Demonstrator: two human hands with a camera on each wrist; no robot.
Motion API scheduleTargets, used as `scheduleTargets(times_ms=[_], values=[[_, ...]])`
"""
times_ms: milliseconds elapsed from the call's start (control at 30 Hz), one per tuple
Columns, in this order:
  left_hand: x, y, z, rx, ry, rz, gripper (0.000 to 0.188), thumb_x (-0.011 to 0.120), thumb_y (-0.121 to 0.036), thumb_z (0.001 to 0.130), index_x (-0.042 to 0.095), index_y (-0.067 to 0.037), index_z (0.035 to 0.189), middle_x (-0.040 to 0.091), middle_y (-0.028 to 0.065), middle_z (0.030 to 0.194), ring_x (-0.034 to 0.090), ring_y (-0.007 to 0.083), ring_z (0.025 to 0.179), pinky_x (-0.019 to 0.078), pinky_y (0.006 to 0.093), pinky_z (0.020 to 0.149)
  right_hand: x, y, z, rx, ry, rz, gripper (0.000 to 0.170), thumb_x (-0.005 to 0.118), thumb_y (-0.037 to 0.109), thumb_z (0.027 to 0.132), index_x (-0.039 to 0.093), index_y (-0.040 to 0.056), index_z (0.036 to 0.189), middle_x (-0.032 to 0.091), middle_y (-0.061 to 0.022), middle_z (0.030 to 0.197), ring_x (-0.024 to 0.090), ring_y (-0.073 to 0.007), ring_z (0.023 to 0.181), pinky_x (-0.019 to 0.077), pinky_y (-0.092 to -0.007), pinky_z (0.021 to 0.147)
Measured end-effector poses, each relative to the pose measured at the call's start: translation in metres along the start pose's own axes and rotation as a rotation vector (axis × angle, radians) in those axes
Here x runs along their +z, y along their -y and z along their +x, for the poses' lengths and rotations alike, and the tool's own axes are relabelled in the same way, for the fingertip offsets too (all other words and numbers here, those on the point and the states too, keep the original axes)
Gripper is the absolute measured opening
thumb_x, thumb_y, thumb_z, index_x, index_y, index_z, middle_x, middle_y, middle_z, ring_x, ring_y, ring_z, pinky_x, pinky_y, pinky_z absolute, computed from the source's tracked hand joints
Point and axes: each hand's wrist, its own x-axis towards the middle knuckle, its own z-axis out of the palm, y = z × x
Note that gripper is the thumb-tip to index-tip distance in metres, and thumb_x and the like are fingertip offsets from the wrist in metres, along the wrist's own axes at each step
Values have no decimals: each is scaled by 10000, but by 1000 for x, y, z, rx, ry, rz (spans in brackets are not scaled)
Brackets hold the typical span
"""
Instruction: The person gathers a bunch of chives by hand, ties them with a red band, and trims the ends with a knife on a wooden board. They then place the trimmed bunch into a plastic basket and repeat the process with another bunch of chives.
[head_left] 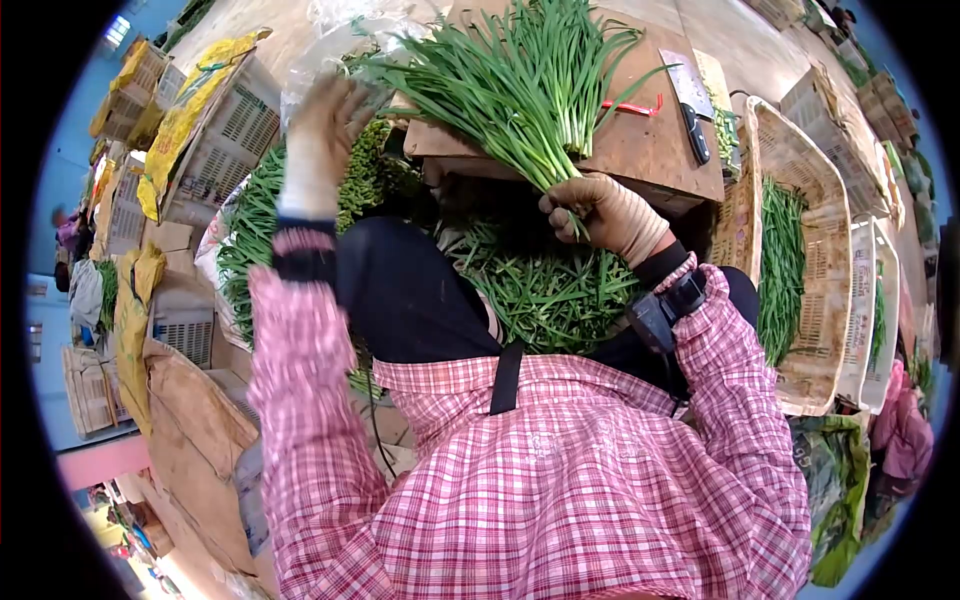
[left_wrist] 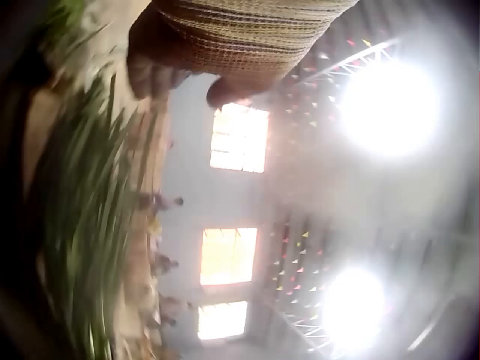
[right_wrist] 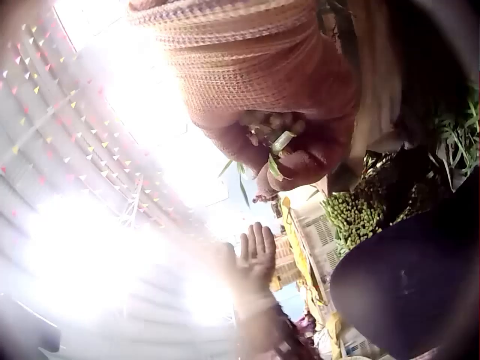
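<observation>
My gloved right hand (head_left: 607, 215) grips the pale stem ends of a bunch of garlic chives (head_left: 470, 95), whose leaves fan up and left over a wooden board (head_left: 640, 160). In the right wrist view, cut stem ends (right_wrist: 279, 142) poke out of the curled fingers. Off to the left, my gloved left hand (head_left: 325, 125) is raised and blurred, away from the bunch. Its fingers are straight and it holds nothing, as the right wrist view also shows. More chives (head_left: 575, 110) lie on the board behind the held bunch.
A black-handled knife (head_left: 693, 130) and a red tool (head_left: 632, 107) lie on the board. Loose green leaves (head_left: 550, 290) are heaped below it. At the right stands a crate (head_left: 825, 330) holding chives; left are a leaf-filled sack (head_left: 210, 250) and crates (head_left: 235, 125).
</observation>
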Motion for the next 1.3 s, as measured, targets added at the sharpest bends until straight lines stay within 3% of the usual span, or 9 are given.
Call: scheduleTargets(times_ms=[100,200,433,500,567,667,833,1033,1300], values=[[0,74,-82,-442,82,-311,429,634,-152,852,485,41,1205,579,230,1169,572,330,1093,472,435,958,-1,-6,3,17,53,85,137,583,56,850,549,-14,963,591,-92,795,561,-162,635,470,-283,579],[42,131,-118,-956,294,-692,519,594,-326,895,440,-5,1273,469,175,1324,415,315,1264,212,481,1130,3,-11,-1,38,52,87,166,591,74,847,562,-11,986,594,-95,808,575,-169,656,470,-282,576],[86,157,-114,-657,266,-676,404,658,-228,869,542,-7,1187,623,121,1090,622,266,957,539,396,814,12,-12,-31,-6,-291,-865,547,698,418,799,585,-64,1031,656,-115,878,623,-156,803,510,-318,715],[84,161,-114,-649,207,-597,372,655,-198,868,551,-7,1169,628,110,1061,627,250,918,545,383,780,3,-18,-29,-483,-607,-1589,654,764,438,708,570,-62,1083,653,-201,919,646,-275,839,511,-336,746],[87,159,-117,-647,160,-514,340,651,-169,867,560,-7,1151,633,100,1032,633,234,880,552,370,746,6,-18,-26,-761,-567,-1654,617,762,378,709,566,-56,1103,655,-219,909,648,-316,815,517,-350,721],[91,149,-120,-629,211,-636,327,674,-153,847,574,-6,1122,630,85,1024,627,213,887,543,365,770,-11,-21,-11,-470,-464,-1188,459,689,238,815,550,-58,1137,630,-57,866,567,-100,693,482,-253,613],[67,183,-115,-647,356,-713,385,641,-131,845,535,13,1186,602,136,1145,594,296,1033,470,447,954,4,-14,-26,-329,-439,-732,361,630,211,849,607,-63,1083,633,-36,800,517,-65,546,423,-217,495],[74,177,-118,-705,133,-792,178,649,-79,805,649,4,962,666,104,979,638,242,910,528,409,874,-13,-6,-10,-647,-348,-1160,347,609,198,833,623,-59,1066,674,-149,883,633,-211,791,493,-309,755],[84,161,-120,-705,265,-913,425,590,-138,848,519,39,1228,601,167,1169,593,307,1049,479,472,941,-1,0,-10,-648,-522,-1170,254,590,192,857,634,-36,960,666,-208,903,661,-323,819,516,-364,721]])
